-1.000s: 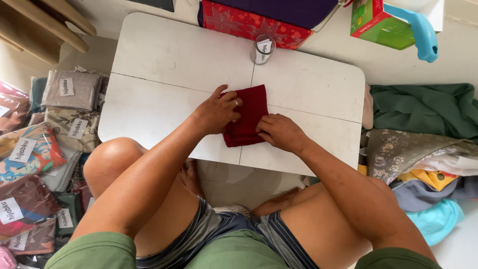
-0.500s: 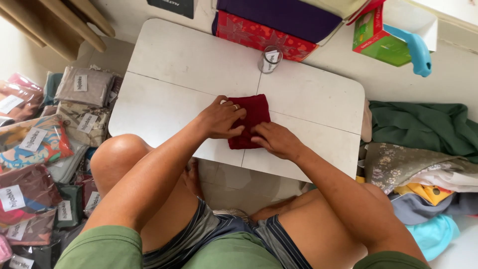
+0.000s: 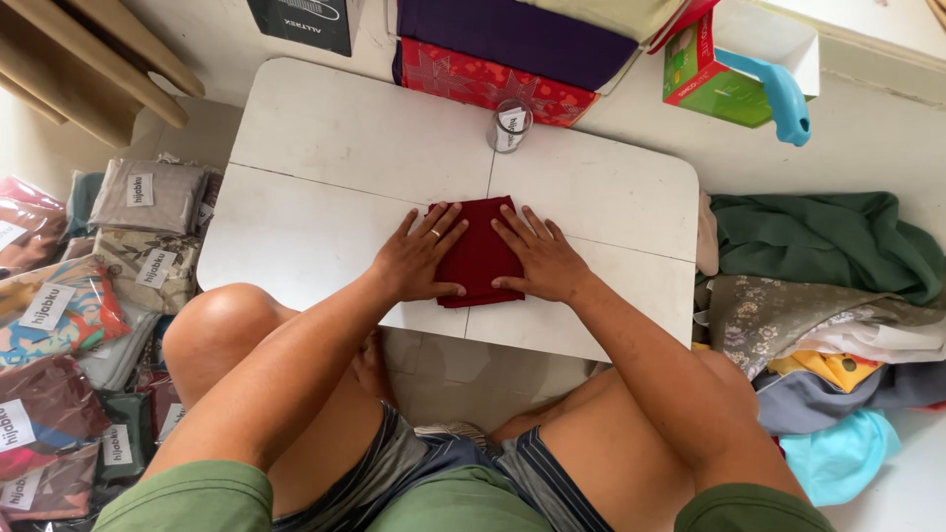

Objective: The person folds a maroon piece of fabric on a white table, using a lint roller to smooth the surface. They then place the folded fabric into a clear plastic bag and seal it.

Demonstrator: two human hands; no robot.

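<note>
A dark red soft cloth, folded into a small neat rectangle (image 3: pixel 480 251), is seen near the front edge of the low white table with rounded corners (image 3: pixel 325 138), about in the middle. It looks folded already and is only being pressed flat. The left hand (image 3: pixel 419 258) is laid on its left side and the right hand (image 3: pixel 540 258) on its right side, fingers spread and flat, nothing gripped. Farther back, near the far edge, a small clear plastic cup (image 3: pixel 509 125) is stood; what is inside cannot be told.
</note>
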